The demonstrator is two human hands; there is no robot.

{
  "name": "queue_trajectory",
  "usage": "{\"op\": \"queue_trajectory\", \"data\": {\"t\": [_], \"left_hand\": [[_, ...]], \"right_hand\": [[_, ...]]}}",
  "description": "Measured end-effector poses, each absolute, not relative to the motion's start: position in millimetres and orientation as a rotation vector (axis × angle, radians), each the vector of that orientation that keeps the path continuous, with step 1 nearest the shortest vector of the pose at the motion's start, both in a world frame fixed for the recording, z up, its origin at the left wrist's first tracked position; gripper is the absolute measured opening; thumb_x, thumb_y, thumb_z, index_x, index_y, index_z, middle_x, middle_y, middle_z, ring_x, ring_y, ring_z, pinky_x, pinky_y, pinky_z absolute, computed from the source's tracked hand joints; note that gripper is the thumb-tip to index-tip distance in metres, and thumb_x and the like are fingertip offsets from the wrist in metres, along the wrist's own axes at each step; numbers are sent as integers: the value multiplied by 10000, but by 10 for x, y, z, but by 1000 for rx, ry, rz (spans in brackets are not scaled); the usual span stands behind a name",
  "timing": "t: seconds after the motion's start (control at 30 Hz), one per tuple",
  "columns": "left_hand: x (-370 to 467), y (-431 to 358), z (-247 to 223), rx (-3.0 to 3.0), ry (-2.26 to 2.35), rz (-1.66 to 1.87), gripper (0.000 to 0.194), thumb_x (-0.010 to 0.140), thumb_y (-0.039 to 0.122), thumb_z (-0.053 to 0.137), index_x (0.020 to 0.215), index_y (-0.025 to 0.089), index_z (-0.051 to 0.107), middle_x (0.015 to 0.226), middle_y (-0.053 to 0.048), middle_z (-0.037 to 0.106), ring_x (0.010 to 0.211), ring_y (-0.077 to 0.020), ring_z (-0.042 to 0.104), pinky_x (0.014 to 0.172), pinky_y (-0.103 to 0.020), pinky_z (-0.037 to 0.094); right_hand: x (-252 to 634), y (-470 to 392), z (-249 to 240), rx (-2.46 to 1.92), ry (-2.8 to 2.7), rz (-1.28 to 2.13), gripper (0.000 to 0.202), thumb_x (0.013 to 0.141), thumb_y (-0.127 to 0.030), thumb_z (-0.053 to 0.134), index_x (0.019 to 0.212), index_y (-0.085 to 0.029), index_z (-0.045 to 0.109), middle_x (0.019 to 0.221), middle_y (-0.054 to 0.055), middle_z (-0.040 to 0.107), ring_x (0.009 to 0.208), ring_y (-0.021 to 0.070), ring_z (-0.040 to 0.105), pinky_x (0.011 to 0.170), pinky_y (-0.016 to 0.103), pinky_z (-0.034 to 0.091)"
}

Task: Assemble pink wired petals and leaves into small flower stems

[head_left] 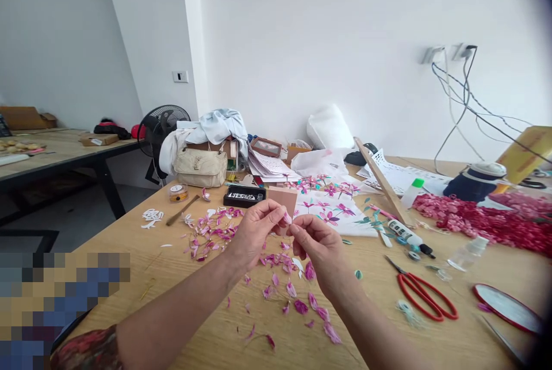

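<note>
Pinched between the thumb and fingertips of my left hand (261, 223) is a small pale pink petal (287, 218). My right hand (317, 238) is closed in a pinch at the petal's lower end, and its fingertips almost meet those of the left. Behind the fingers stands a brown card (282, 197), partly covered by my left hand. Loose pink and purple petals (215, 232) with thin stems lie on the table to the left of the hands. More petals (301, 307) are scattered below them. Finished-looking pink flowers (330, 218) rest on white paper behind my right hand.
Red-handled scissors (425, 295), a white glue bottle (405, 233), a clear spray bottle (468, 255) and a red embroidery hoop (509, 308) lie at right. A black tray (244, 196), wooden stick (183, 210) and beige handbag (201, 166) are at back left.
</note>
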State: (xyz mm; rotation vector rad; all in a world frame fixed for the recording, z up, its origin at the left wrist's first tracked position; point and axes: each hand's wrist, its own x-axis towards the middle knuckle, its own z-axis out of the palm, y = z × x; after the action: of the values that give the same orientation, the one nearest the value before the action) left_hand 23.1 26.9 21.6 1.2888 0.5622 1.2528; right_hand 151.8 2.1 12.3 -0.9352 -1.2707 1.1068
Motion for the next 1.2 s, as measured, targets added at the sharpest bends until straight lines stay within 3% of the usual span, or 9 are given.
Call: {"op": "queue_trajectory", "data": {"t": [0.13,0.53,0.77,0.87,0.97,1.2], "left_hand": [[157,358,291,1571,570,1091,208,779,308,542,657,140,525,591,35,437,555,-68,387,542,-191,321],[96,412,406,2035,695,827,177,802,250,470,662,144,485,620,42,398,581,-79,342,529,-200,270],[197,392,231,2210,910,1209,209,791,169,470,592,150,409,631,28,408,622,-95,375,593,-225,294],[203,405,186,1987,790,1179,204,827,261,451,654,153,438,643,19,424,609,-96,395,581,-225,319],[182,411,195,1769,598,1015,309,890,372,296,749,148,453,650,7,438,593,-97,422,566,-227,349],[213,364,187,2043,777,1090,317,880,371,344,649,159,391,609,34,374,577,-86,358,554,-215,296]], "right_hand": [[1576,38,216,-989,-1403,1175,264,733,-436,602,754,-183,527,509,-50,456,443,82,410,419,196,307],[1737,114,286,-1028,-1515,1287,228,618,-358,679,631,-164,558,518,-38,475,445,68,386,425,202,273],[1575,132,126,-1101,-1433,781,226,634,-293,624,498,-171,492,467,-46,392,464,78,312,435,218,221],[1579,136,123,-1017,-1355,1000,214,627,-311,654,541,-171,516,471,-44,425,449,76,332,429,214,237],[1631,141,154,-889,-1244,1278,199,637,-317,681,601,-170,552,480,-35,474,434,71,371,426,205,252],[1632,134,141,-845,-1264,1303,179,686,-318,662,628,-160,599,501,-28,501,445,67,396,434,196,288]]}}
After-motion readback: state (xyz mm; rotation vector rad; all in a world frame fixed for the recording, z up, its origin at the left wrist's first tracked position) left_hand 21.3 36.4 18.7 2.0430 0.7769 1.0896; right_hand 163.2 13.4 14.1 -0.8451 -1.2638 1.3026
